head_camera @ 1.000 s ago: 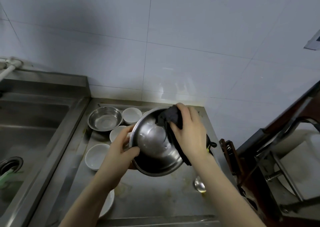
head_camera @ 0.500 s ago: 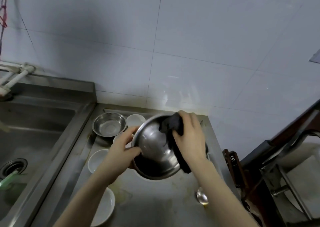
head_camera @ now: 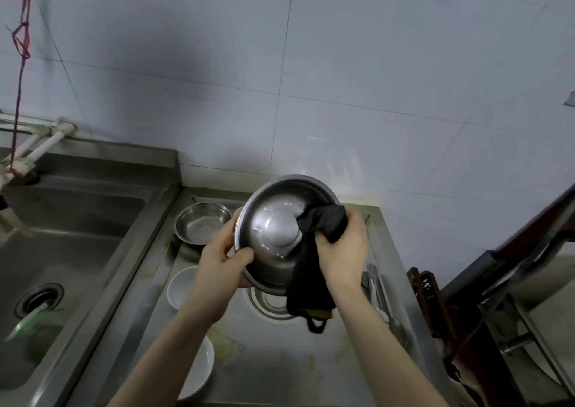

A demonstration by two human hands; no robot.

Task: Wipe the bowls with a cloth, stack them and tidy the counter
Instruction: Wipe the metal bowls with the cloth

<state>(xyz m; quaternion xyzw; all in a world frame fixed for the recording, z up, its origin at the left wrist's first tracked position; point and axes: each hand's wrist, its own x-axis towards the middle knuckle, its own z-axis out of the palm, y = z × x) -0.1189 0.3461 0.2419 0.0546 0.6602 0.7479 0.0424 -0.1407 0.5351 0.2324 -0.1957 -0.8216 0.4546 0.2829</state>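
Steel bench (head_camera: 280,363) by the sink, white tile behind. The left hand (head_camera: 222,259) grips the big steel bowl's (head_camera: 273,235) left rim, tilting its inside toward the person. The right hand (head_camera: 340,251), on the bowl's right side, clutches the dark cloth (head_camera: 323,224) against the inner wall, so the next wipe probably sweeps leftward across the base.

Big steel bowl (head_camera: 277,229) is tipped up on edge, inside facing the person, rim pinched by the left hand (head_camera: 222,266). Black cloth (head_camera: 323,224) is bunched under the right hand (head_camera: 342,251) against the bowl's right inner wall, its tail dangling below the grip.
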